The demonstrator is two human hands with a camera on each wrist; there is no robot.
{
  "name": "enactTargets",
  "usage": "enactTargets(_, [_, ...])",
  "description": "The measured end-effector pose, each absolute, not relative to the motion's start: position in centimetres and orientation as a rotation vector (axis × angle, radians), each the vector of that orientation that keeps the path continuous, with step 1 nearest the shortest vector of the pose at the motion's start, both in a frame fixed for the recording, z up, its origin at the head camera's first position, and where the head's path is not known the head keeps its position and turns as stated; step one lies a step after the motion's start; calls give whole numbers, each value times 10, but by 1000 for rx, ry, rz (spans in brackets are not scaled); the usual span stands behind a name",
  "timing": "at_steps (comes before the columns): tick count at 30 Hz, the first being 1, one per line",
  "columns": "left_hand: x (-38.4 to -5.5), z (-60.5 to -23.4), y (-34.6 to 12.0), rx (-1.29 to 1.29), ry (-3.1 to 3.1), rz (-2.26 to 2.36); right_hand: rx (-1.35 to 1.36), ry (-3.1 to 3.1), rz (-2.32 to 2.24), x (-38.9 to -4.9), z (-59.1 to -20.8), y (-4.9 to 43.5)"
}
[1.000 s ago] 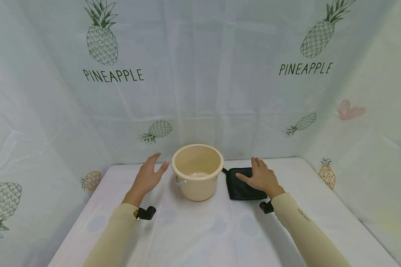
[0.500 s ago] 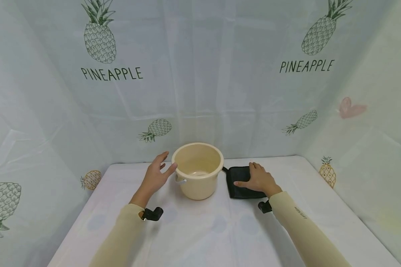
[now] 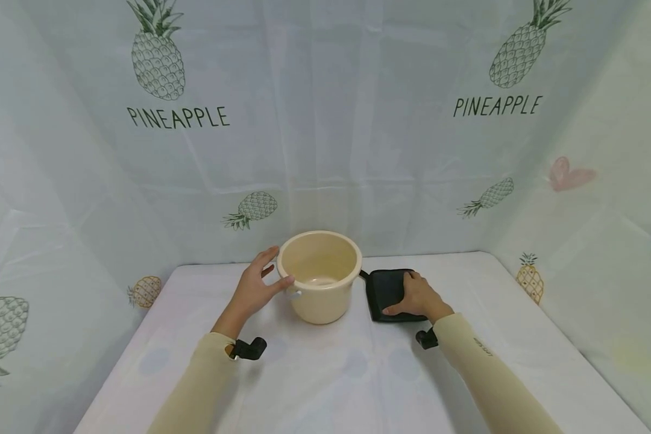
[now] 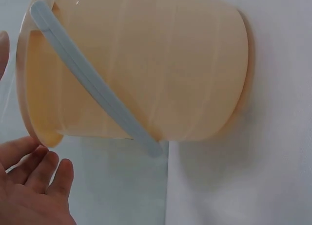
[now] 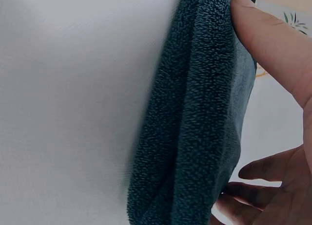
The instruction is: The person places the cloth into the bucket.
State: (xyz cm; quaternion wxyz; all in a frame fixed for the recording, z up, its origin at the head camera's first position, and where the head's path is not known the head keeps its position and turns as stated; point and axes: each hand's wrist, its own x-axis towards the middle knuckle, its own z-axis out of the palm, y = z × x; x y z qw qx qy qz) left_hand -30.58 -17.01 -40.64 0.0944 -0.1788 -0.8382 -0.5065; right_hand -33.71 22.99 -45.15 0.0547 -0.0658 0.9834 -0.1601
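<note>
Over the last second the left hand (image 3: 251,292) had closed the gap to the cream bucket (image 3: 322,307): apart from it at first, it now lay at the left side, its thumb over the near part of the rim (image 3: 322,286) and its fingers by the far part. The left wrist view showed fingertips touching the rim, loosely bent, so that hand was relaxed and had no firm hold. The bucket stood upright on the white worktop (image 3: 325,380), in the middle near the back, its pale handle (image 4: 95,84) hanging slantwise down one side. The right hand (image 3: 420,298) had changed too. Stretched rather flat above the dark folded towel (image 3: 381,292) earlier, it had sunk and bent its fingers, with the thumb toward the near edge and the fingers toward the far one. Its digits touched the towel in the right wrist view, but whether they pinched it could not be told. The towel lay flat, just right of the bucket, a short dark strap (image 3: 364,275) pointing toward it. Neither thing had shifted noticeably on the worktop; the work seemed to have passed from reaching to contact, with no lifting yet.
</note>
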Motion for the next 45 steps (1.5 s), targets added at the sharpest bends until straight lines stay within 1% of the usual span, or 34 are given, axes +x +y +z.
enactTargets(12, [-308, -411, -170, -564, -2422, -1578, -202, 3004, -489, -340, -461, 232])
enactTargets(28, [-309, -414, -169, -563, -2390, -1632, -214, 3027, -472, -339, -456, 232])
enactTargets(37, [-309, -413, -169, -570, -2375, -1664, -161, 3025, -528, -339, -452, 228])
enactTargets(45, [-310, -413, -169, -554, -2383, -1682, -137, 3063, -536, -341, -455, 227])
